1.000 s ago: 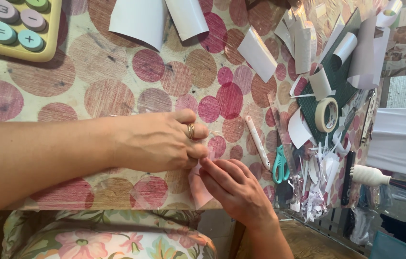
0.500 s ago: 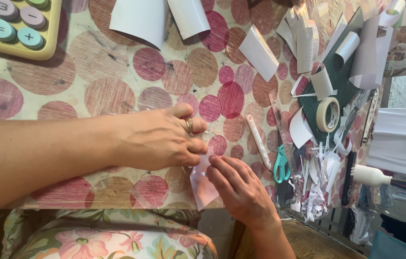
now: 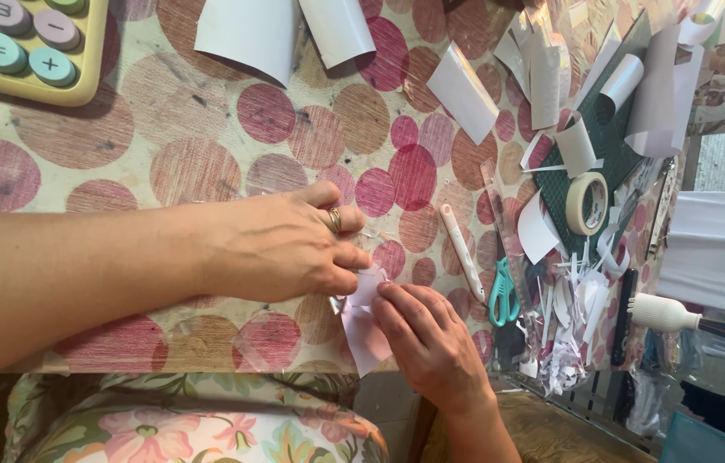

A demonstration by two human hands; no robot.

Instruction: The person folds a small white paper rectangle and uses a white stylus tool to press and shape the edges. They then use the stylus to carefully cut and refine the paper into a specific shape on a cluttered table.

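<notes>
Yellow calculator with pastel round keys (image 3: pixel 28 47) sits at the far left corner of the bench (image 3: pixel 165 163), which is covered in pink and brown dots. Left hand (image 3: pixel 281 249), ring on one finger, lies palm down, fingers (image 3: pixel 349 257) closed narrow, pinching the top edge of a small pale pink paper piece (image 3: pixel 364 321) at the near bench edge. Right hand (image 3: pixel 427 339) is just beside it, fingers curled, tips pressing on the same paper. Further right: white slim craft knife (image 3: pixel 462 251), teal-handled scissors (image 3: pixel 504 296), cream roll of masking tape (image 3: pixel 587 203), white paper scraps (image 3: pixel 572 330).
</notes>
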